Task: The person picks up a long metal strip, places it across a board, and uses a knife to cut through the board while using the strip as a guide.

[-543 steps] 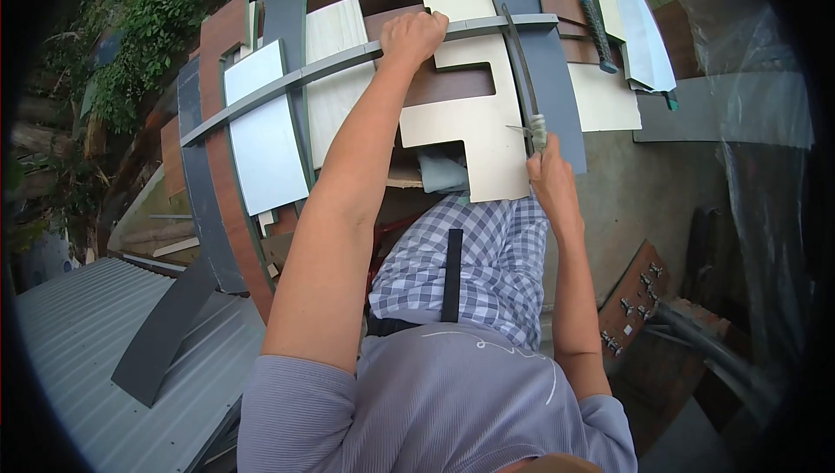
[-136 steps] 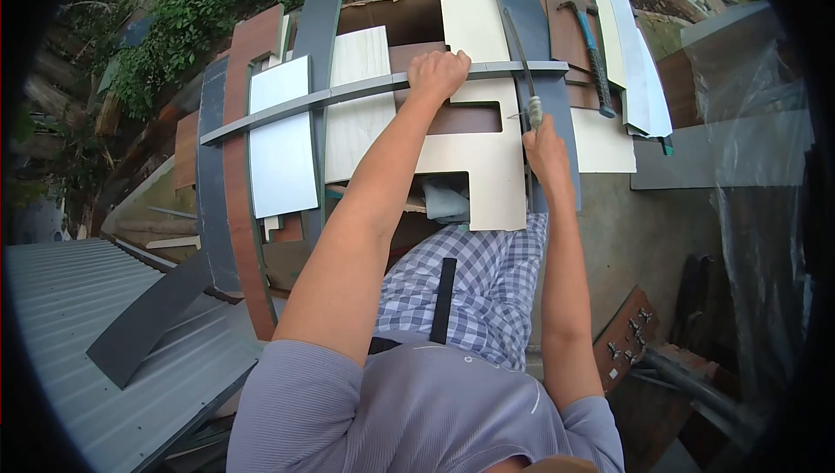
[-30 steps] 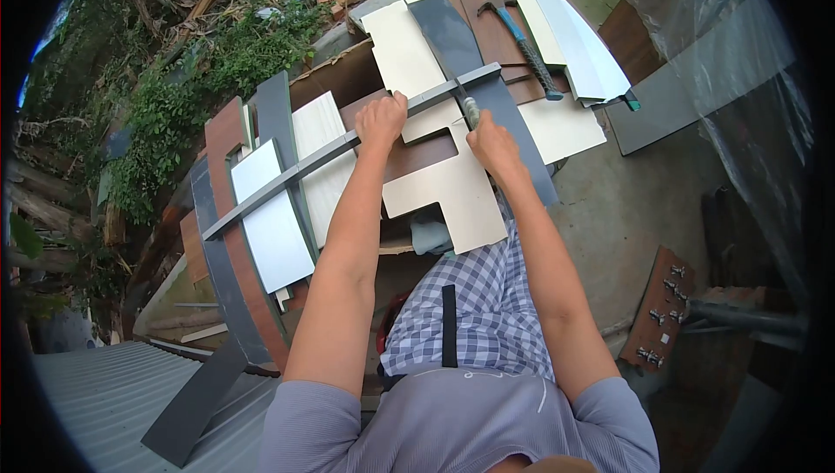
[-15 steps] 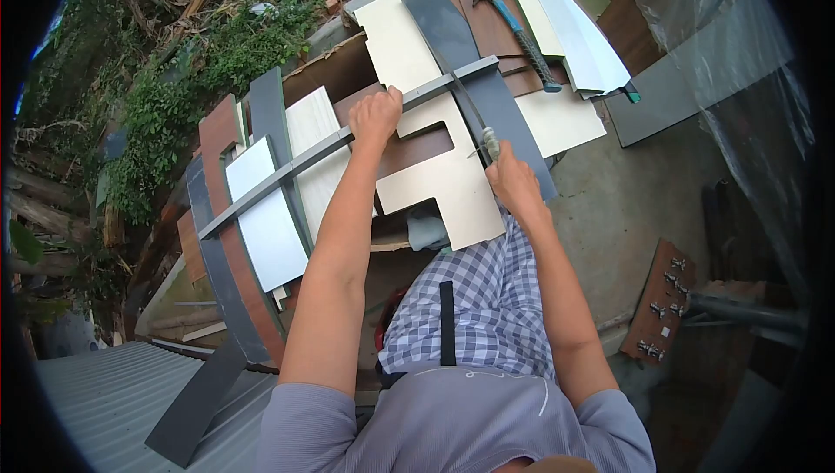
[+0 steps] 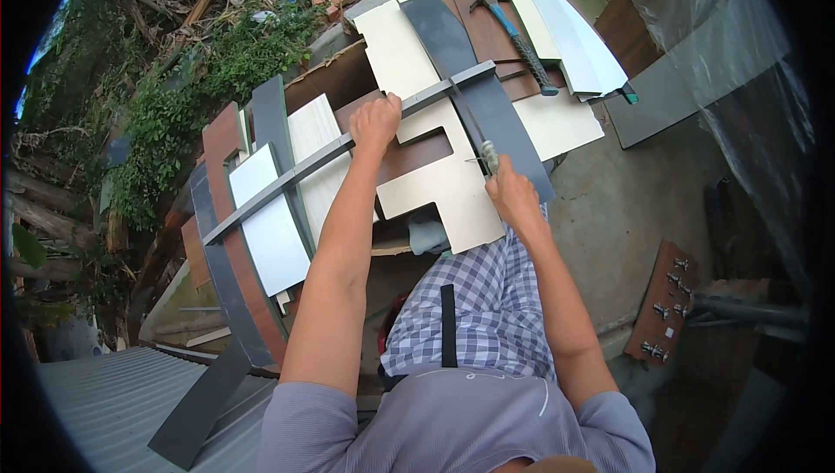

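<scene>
My left hand (image 5: 376,120) is closed around a long grey metal bar (image 5: 287,180), which lies slantwise across several boards. In my right hand (image 5: 515,190) is the pale, wrapped-looking handle of a hacksaw (image 5: 472,118), its thin frame seen nearly edge-on. The far part of the saw crosses the bar near the bar's right end; the exact contact of the teeth is too fine to make out. Beneath the saw lies a dark grey board (image 5: 513,129), beside a cream board with cut-outs (image 5: 474,199).
A claw hammer (image 5: 520,45) with a blue and black handle rests on brown boards at the upper right. White strips (image 5: 570,33) lie beyond it. On the ground at right is a brown board (image 5: 658,303) with metal fittings. Plants and debris border the left.
My right hand and the hacksaw handle have drawn back slightly toward my body. My left hand keeps its hold on the bar. The view has shifted a little.
</scene>
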